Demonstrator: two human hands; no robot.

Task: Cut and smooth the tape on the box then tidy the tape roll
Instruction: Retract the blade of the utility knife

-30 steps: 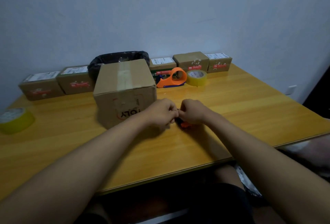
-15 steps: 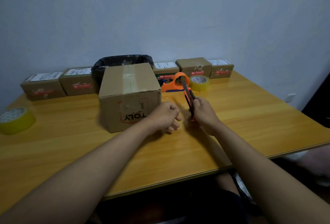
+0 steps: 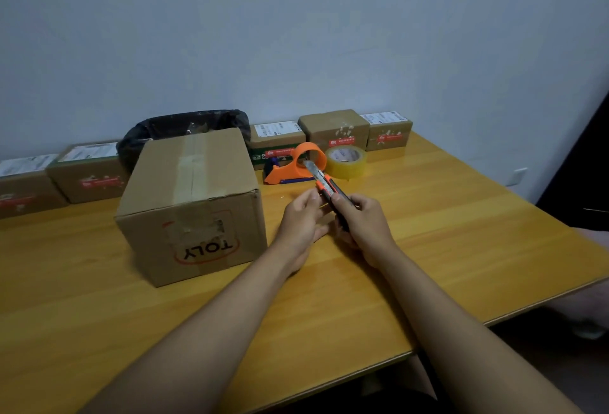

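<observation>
There is a single view, taken from the person's head, looking forward and down across the tabletop (image 3: pixel 461 232) toward the far wall (image 3: pixel 296 34). Both forearms enter from the near edge and meet at centre, where the left hand (image 3: pixel 301 220) and right hand (image 3: pixel 361 222) sit fairly close to the lens. The wide angle bends the tabletop edges. A cardboard box (image 3: pixel 191 202) stands left of centre, and the row of small boxes (image 3: pixel 336 131) along the wall marks the far limit. No second view overlaps it.
</observation>
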